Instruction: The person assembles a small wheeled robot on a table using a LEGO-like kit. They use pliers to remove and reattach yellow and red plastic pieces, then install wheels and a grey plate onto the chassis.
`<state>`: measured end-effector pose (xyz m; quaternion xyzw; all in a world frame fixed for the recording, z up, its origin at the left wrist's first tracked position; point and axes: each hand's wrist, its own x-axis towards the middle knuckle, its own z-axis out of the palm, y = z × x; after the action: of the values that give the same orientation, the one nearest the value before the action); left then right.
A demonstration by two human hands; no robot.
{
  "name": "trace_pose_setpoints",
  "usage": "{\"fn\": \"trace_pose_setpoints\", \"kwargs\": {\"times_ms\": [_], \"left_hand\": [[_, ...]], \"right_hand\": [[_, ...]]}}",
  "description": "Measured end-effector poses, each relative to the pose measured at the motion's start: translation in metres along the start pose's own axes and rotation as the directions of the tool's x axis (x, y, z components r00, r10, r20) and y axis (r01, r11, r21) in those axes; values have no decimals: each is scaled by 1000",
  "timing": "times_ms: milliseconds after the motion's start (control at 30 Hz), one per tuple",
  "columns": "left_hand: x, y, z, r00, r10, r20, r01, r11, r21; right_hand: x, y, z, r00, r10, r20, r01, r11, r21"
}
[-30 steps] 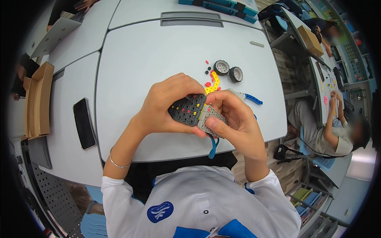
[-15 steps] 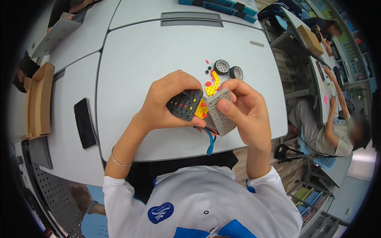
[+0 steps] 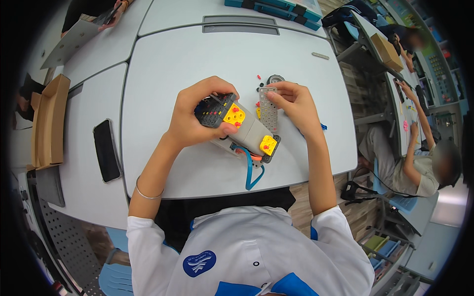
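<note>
Holding a grey block with yellow end pieces (image 3: 247, 129) just above the near part of the grey table (image 3: 163, 74), the left hand (image 3: 195, 116) is wrapped around its upper end, thumb pressed under one yellow piece. A black perforated part sits against that end inside the grip. A blue strap (image 3: 252, 172) hangs from the block's lower end toward the table edge.

Change since the earlier pictures: the two hands were bunched together over one cluster; the right hand (image 3: 294, 103) has now drawn apart and pinches a narrow grey perforated plate (image 3: 268, 107) by its top, upright, just beside the block and possibly touching it. Judgement: the plate looks separated from the assembly, or is being lined up against it; which of the two cannot be told.

Small loose parts lie on the table just beyond the right hand: a round grey wheel (image 3: 274, 79), partly hidden by the fingers, and a few red and black bits.

Elsewhere: a dark phone (image 3: 106, 157) lies flat on the adjoining table to the left, well apart; an open cardboard box (image 3: 48, 121) sits further left. Another person (image 3: 419, 163) sits at a desk on the right.
</note>
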<state>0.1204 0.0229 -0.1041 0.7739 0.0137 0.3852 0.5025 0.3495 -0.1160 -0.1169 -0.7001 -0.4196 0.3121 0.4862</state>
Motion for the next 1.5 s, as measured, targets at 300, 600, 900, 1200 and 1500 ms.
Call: {"fn": "trace_pose_setpoints", "kwargs": {"times_ms": [300, 600, 900, 1200, 1500], "left_hand": [[-3, -10, -14, 991, -125, -46, 121, 988, -96], [6, -18, -17, 814, -425, -396, 412, 903, -122], [13, -19, -41, 605, -779, -163, 790, 614, -2], [37, -32, -30, 488, -870, -69, 820, 430, 377], [48, -40, -42, 579, -815, 1, 679, 483, 553]], "right_hand": [[16, -4, -6, 996, 46, -75, -29, 975, 221], [14, 3, -25, 970, 121, -211, -2, 872, 490], [13, 5, -30, 977, 148, -152, -28, 800, 600], [17, 27, -28, 956, 72, 285, -292, 123, 949], [9, 22, -24, 911, -22, 412, -406, -224, 886]]}}
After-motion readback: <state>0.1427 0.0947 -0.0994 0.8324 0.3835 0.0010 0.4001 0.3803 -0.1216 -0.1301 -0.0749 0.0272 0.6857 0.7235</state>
